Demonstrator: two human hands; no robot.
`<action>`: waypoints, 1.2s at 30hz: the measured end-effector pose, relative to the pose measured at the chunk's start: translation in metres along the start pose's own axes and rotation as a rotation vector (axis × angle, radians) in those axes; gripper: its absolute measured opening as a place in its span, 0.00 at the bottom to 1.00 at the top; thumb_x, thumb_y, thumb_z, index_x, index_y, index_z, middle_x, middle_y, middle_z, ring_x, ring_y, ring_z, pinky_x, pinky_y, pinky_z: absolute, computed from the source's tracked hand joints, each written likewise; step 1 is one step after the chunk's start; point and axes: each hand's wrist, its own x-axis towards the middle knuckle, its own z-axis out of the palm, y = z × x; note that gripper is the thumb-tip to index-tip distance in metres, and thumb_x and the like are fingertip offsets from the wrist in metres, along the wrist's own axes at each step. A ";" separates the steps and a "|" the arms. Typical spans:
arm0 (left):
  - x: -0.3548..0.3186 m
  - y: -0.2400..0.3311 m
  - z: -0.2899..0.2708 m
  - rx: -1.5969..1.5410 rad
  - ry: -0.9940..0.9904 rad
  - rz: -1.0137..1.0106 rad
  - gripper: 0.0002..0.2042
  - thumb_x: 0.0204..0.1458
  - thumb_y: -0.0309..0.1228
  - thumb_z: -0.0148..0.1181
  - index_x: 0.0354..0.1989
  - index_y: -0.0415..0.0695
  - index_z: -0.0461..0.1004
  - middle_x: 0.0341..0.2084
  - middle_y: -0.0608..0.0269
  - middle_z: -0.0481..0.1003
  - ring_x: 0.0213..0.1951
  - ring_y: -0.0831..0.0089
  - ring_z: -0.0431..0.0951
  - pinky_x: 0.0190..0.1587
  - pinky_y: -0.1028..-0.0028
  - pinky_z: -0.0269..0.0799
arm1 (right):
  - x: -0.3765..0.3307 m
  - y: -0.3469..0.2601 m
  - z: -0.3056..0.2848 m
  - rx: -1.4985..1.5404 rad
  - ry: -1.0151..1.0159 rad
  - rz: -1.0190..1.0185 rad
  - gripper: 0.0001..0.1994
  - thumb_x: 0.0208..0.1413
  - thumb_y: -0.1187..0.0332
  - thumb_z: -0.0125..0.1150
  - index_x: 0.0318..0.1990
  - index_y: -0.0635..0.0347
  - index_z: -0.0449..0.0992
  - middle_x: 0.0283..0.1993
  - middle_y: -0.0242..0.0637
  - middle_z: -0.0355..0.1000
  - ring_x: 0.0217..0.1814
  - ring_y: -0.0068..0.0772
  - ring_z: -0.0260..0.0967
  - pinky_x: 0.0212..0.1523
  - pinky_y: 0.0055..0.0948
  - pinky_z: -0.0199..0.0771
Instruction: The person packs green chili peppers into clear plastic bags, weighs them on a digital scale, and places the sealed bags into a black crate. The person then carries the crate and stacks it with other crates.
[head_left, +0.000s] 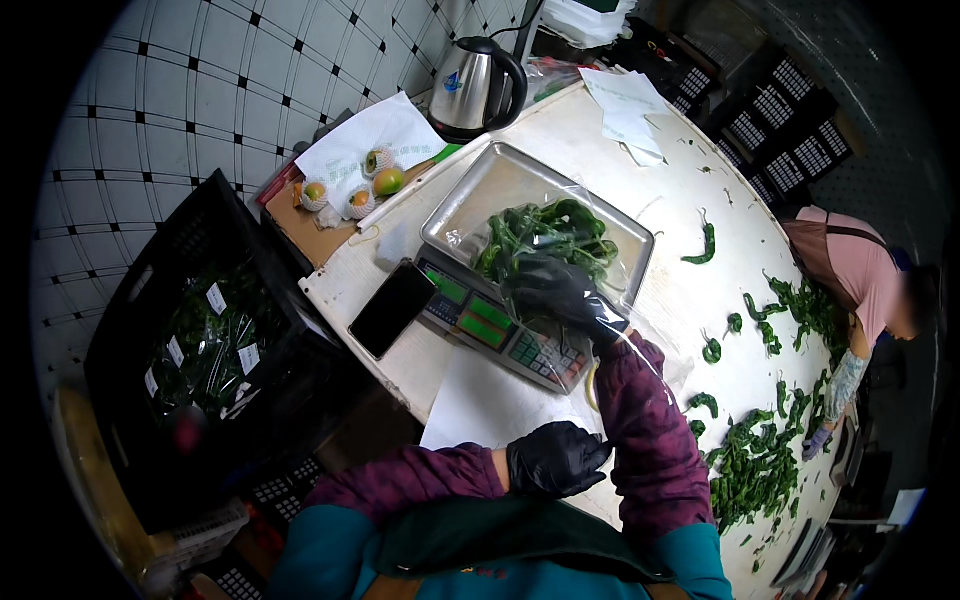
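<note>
A clear plastic bag of long wrinkled green peppers [555, 235] rests on the metal tray [465, 200] of a digital scale. My right hand [565, 295], in a black glove, reaches into the bag and closes on the peppers; its fingertips are hidden among them. Plastic film drapes over my right wrist and sleeve. The scale's panel [487, 322] has lit green displays and a keypad. My left hand [558, 458], also gloved in black, is curled closed near the table's front edge, below the scale. Whatever it holds, if anything, is hidden.
A dark phone [392, 308] lies left of the scale. Behind stand a steel kettle [475, 90] and fruit in foam nets [360, 203]. A black crate [130, 300] holds bagged greens. Loose peppers [755, 465] cover the right side, where another person [845, 260] leans over.
</note>
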 end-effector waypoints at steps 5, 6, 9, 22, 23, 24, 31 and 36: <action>-0.001 -0.001 0.001 -0.026 -0.037 0.024 0.17 0.38 0.34 0.60 0.36 0.37 0.69 0.23 0.59 0.70 0.23 0.65 0.71 0.25 0.71 0.67 | -0.006 -0.009 0.014 -0.253 0.262 0.181 0.12 0.43 0.63 0.59 0.33 0.62 0.73 0.28 0.40 0.72 0.27 0.31 0.70 0.28 0.29 0.66; -0.001 0.001 -0.003 -0.023 -0.051 0.030 0.17 0.38 0.34 0.60 0.36 0.38 0.69 0.24 0.59 0.70 0.23 0.65 0.71 0.25 0.71 0.67 | -0.010 -0.003 0.013 -0.311 0.306 0.104 0.12 0.42 0.64 0.59 0.32 0.62 0.73 0.28 0.40 0.71 0.26 0.32 0.70 0.27 0.30 0.67; -0.005 0.003 -0.025 0.013 0.117 0.010 0.15 0.38 0.34 0.60 0.36 0.40 0.71 0.26 0.60 0.71 0.24 0.65 0.71 0.25 0.70 0.66 | -0.026 0.019 0.010 0.527 0.332 0.317 0.07 0.42 0.69 0.57 0.26 0.65 0.71 0.25 0.36 0.71 0.22 0.26 0.68 0.24 0.24 0.67; -0.006 -0.153 -0.115 -0.255 0.532 -0.995 0.19 0.51 0.34 0.52 0.49 0.37 0.62 0.33 0.60 0.71 0.38 0.73 0.69 0.43 0.76 0.64 | -0.052 0.002 0.003 -0.209 0.442 -0.041 0.14 0.46 0.68 0.55 0.41 0.64 0.68 0.32 0.44 0.69 0.38 0.43 0.66 0.38 0.34 0.65; -0.003 -0.158 -0.116 -0.269 0.511 -0.958 0.19 0.50 0.33 0.52 0.49 0.37 0.62 0.33 0.60 0.71 0.38 0.74 0.69 0.42 0.76 0.64 | -0.054 0.008 0.002 -0.303 0.569 -0.163 0.15 0.45 0.69 0.55 0.42 0.64 0.68 0.33 0.43 0.69 0.40 0.43 0.65 0.40 0.35 0.65; -0.001 -0.164 -0.116 -0.284 0.490 -0.920 0.19 0.50 0.32 0.52 0.49 0.37 0.62 0.33 0.60 0.71 0.37 0.75 0.69 0.42 0.77 0.65 | -0.054 0.010 0.001 -0.397 0.694 -0.286 0.16 0.43 0.70 0.55 0.42 0.64 0.68 0.34 0.43 0.69 0.41 0.43 0.65 0.41 0.36 0.64; 0.011 -0.170 -0.118 -0.831 0.631 -1.006 0.12 0.49 0.28 0.52 0.43 0.41 0.67 0.33 0.66 0.70 0.36 0.80 0.69 0.39 0.81 0.66 | -0.041 0.024 -0.012 -0.721 0.494 0.041 0.20 0.34 0.75 0.52 0.42 0.60 0.70 0.36 0.44 0.69 0.39 0.44 0.65 0.42 0.36 0.63; 0.015 -0.167 -0.126 -1.181 0.769 -1.025 0.11 0.50 0.32 0.53 0.41 0.45 0.70 0.31 0.69 0.70 0.31 0.80 0.69 0.35 0.80 0.67 | -0.050 0.010 0.000 -0.196 0.480 -0.173 0.13 0.46 0.74 0.53 0.42 0.59 0.70 0.40 0.46 0.68 0.44 0.45 0.64 0.45 0.33 0.64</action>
